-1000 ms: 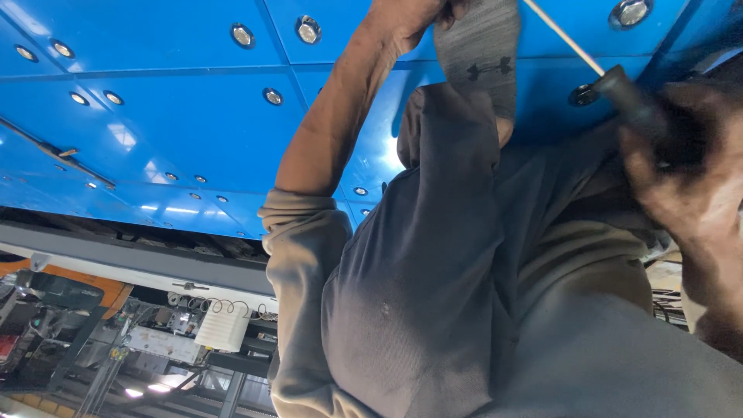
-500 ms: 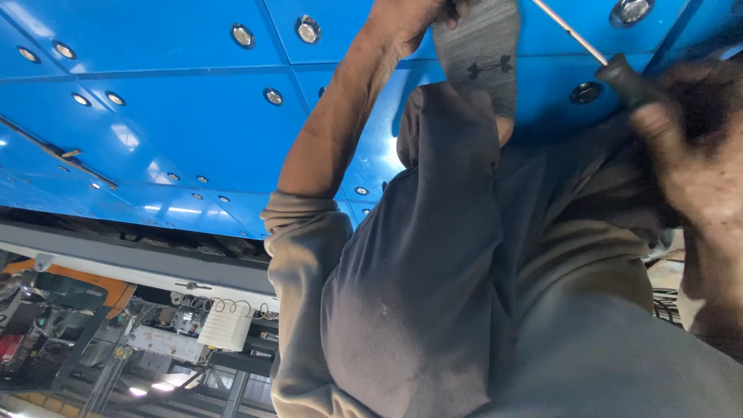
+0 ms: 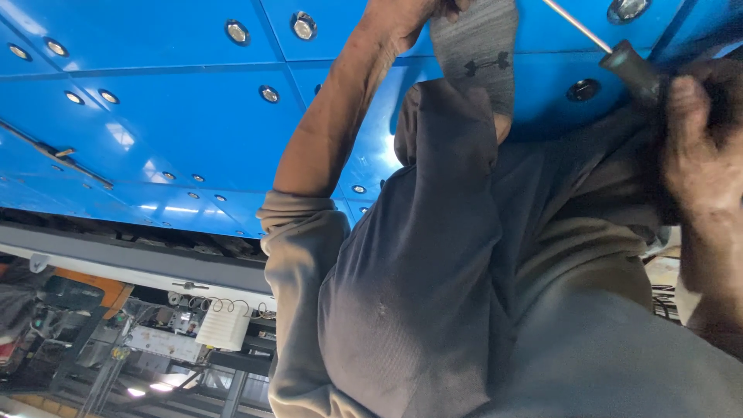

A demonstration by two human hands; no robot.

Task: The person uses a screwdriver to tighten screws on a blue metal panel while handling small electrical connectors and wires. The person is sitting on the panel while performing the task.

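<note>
My left arm reaches up the middle of the view to a blue riveted panel point(image 3: 170, 101) overhead. My left hand point(image 3: 402, 15), partly cut off by the top edge, is closed on a grey cloth point(image 3: 476, 54) that hangs down from it. At the right edge my right hand point(image 3: 696, 147) grips the dark handle of a screwdriver point(image 3: 631, 70). Its thin metal shaft slants up and left, and the tip is out of view. A round fastener point(image 3: 582, 90) sits in the panel just left of the handle. My grey shirt point(image 3: 433, 294) fills the lower middle.
Several round metal fasteners point(image 3: 303, 25) dot the blue panel. Below its edge runs a grey beam point(image 3: 139, 259). Under that are a white box point(image 3: 224, 325) with coiled wires, dark metal frames and an orange part point(image 3: 93, 288) at the lower left.
My right hand has lifted the screwdriver a little higher toward the panel. My left arm and the cloth have stayed in place.
</note>
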